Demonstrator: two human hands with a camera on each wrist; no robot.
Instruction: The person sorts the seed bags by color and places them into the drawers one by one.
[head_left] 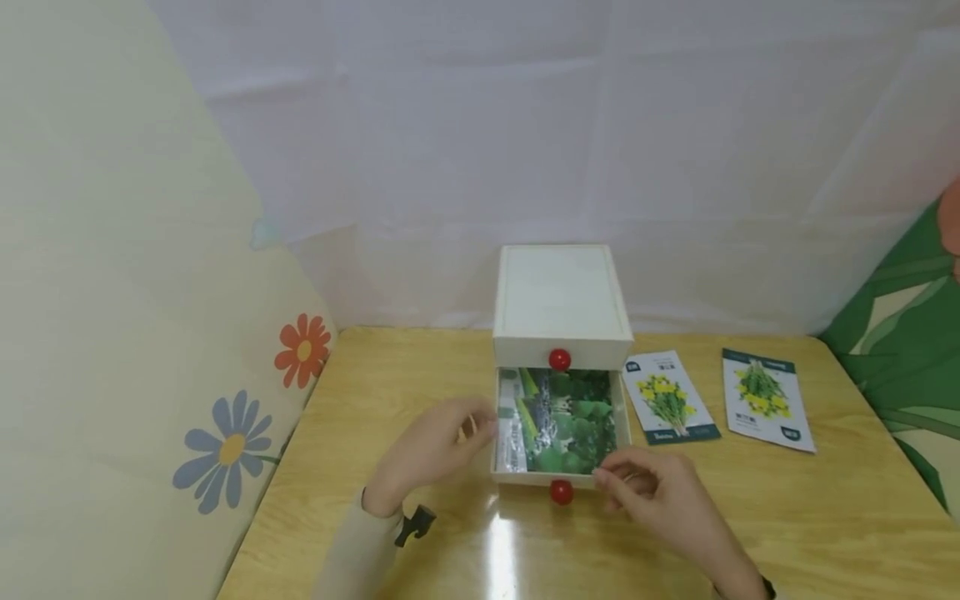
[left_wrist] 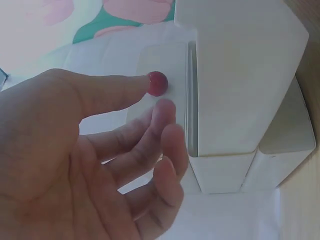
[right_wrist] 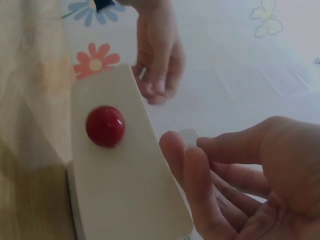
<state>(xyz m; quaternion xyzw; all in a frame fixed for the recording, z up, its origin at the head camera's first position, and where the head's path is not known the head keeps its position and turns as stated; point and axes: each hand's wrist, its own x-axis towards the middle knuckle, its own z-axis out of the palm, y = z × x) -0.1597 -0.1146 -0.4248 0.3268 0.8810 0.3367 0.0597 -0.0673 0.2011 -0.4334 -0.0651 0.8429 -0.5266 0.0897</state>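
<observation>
A small white box (head_left: 561, 292) with red knobs stands at the middle back of the table. Its lower drawer (head_left: 527, 479) is pulled out, and green-pictured seed packets (head_left: 573, 429) lie flat inside. Beside the drawer's left wall is my left hand (head_left: 435, 446), fingers loosely bent, nothing in them; its thumb overlaps a red knob (left_wrist: 157, 84) in the left wrist view. My right hand (head_left: 656, 492) is at the drawer's front right corner, thumb and fingertips close together. A small pale tip (right_wrist: 189, 135) shows between those fingertips; I cannot tell what it is.
Two white seed packets with yellow flowers, the nearer one (head_left: 670, 398) beside the box and the other (head_left: 767, 400) further right, lie on the wooden table (head_left: 750, 508). White cloth (head_left: 465, 150) hangs behind, and a flower-patterned panel (head_left: 150, 292) borders the left side.
</observation>
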